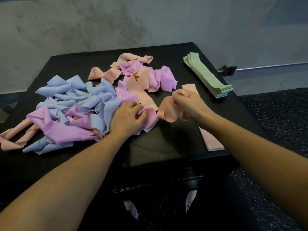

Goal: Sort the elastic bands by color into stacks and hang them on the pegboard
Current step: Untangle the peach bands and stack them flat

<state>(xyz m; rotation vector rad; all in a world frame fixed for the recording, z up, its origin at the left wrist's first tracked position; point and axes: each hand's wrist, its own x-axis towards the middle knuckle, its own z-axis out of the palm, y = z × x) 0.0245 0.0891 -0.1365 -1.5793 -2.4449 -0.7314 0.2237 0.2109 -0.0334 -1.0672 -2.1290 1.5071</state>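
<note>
While the right hand [188, 104] curls its grip around a peach band [168, 112], holding its limp loop above the black counter [166, 147], the left hand [128, 117] rests with bent fingers pinching a pink band [150, 117] at the edge of the tangled pile [75, 110]. That heap mixes blue, pink and peach bands. A flat peach stack [211, 140] lies under the right forearm; a neat green stack [206, 75] sits far right.
</note>
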